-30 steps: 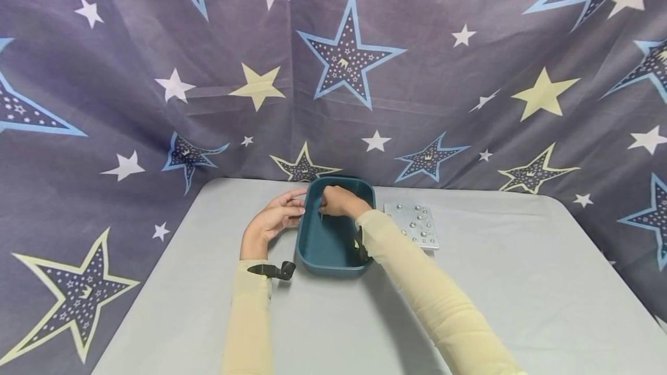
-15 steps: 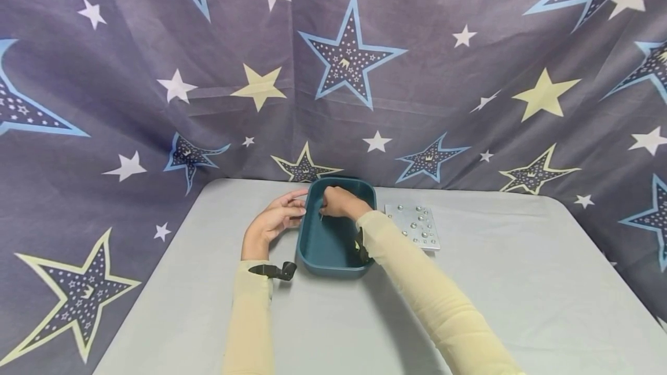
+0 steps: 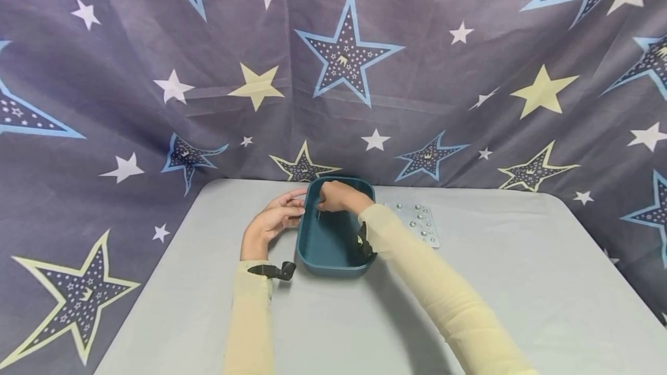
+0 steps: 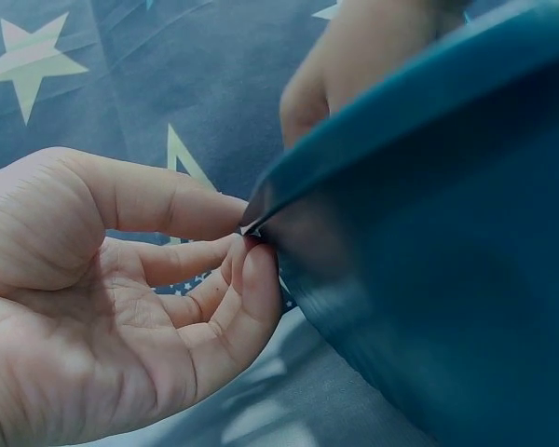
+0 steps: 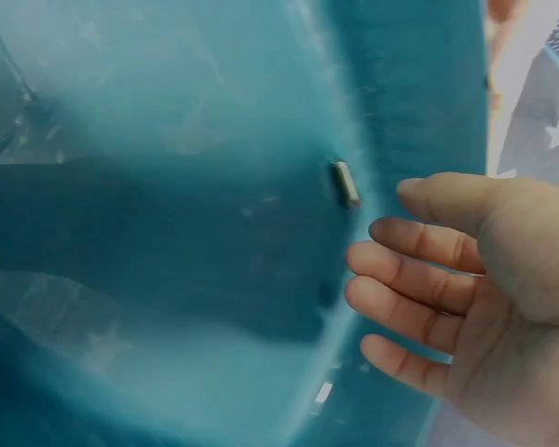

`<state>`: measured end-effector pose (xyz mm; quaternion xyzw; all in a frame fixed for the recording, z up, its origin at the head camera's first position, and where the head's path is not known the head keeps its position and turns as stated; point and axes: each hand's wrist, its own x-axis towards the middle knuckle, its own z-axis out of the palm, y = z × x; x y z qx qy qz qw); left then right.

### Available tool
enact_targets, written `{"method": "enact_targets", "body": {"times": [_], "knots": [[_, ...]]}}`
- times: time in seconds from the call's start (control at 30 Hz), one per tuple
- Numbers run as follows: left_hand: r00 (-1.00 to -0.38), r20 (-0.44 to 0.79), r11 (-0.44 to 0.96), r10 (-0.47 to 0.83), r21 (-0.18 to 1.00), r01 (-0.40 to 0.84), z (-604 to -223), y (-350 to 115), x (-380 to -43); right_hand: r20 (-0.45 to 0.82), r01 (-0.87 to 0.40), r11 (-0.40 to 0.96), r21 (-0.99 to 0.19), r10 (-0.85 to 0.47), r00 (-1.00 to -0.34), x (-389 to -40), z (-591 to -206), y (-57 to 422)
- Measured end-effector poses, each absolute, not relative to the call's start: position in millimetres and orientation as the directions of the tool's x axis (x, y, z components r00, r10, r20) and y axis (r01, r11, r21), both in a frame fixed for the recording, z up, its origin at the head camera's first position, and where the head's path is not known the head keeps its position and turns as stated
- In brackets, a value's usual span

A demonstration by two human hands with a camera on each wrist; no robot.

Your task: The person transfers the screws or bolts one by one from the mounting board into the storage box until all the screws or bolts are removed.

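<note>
A deep teal bin (image 3: 333,271) stands near the table's back edge. My left hand (image 3: 273,221) is outside its left wall; in the left wrist view, the thumb and bent fingertips touch the wall just at the rim. My right hand (image 3: 339,197) reaches down inside the bin. Its fingers (image 5: 401,307) are spread and loosely bent in the right wrist view, with nothing between them. A short metallic pin (image 5: 347,183) lies on the bin floor, a little off the thumb tip. Another small bright piece (image 5: 323,393) lies beyond the little finger.
Right of the bin lies a silvery metal plate (image 3: 408,213) bearing several round knobs; my right sleeve (image 3: 432,282) covers its lower left part. A star-patterned curtain (image 3: 312,120) hangs directly behind the pale table (image 3: 510,265).
My right hand has shifted slightly within the bin, and its forearm now hides more of the metal plate. The left hand stays against the bin's wall.
</note>
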<state>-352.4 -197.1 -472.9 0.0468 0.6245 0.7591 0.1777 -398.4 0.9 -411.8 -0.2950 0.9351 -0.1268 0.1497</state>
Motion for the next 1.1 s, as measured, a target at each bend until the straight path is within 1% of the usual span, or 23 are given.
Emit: {"method": "enact_targets", "body": {"times": [0.17,0.43,0.53,0.63,0.83,1.1], "knots": [[-0.931,-0.140,-0.149,0.338,0.968,-0.200,-473.4,-197.3,-353.7,-0.179,-0.577,0.758,-0.304,-0.641,-0.747,-395.1,-390.7,9.6],[-0.931,-0.146,-0.133,0.335,0.971,-0.201,-475.1,-198.0,-355.1,-0.008,-0.692,0.665,-0.283,-0.723,-0.691,-379.6,-357.1,39.3],[-0.930,-0.145,-0.133,0.338,0.971,-0.199,-474.5,-197.9,-354.9,0.039,-0.711,0.647,-0.277,-0.732,-0.681,-370.5,-345.7,55.5],[-0.930,-0.136,-0.143,0.341,0.970,-0.195,-473.3,-198.4,-354.7,0.058,-0.715,0.647,-0.264,-0.730,-0.681,-363.4,-338.0,72.9],[-0.928,-0.131,-0.149,0.349,0.970,-0.194,-473.8,-199.8,-356.4,0.090,-0.713,0.678,-0.182,-0.710,-0.698,-346.8,-335.4,104.5],[-0.921,-0.123,-0.167,0.368,0.966,-0.196,-474.2,-199.2,-356.2,0.138,-0.743,0.666,-0.067,-0.731,-0.668,-327.3,-357.9,137.1]]}}
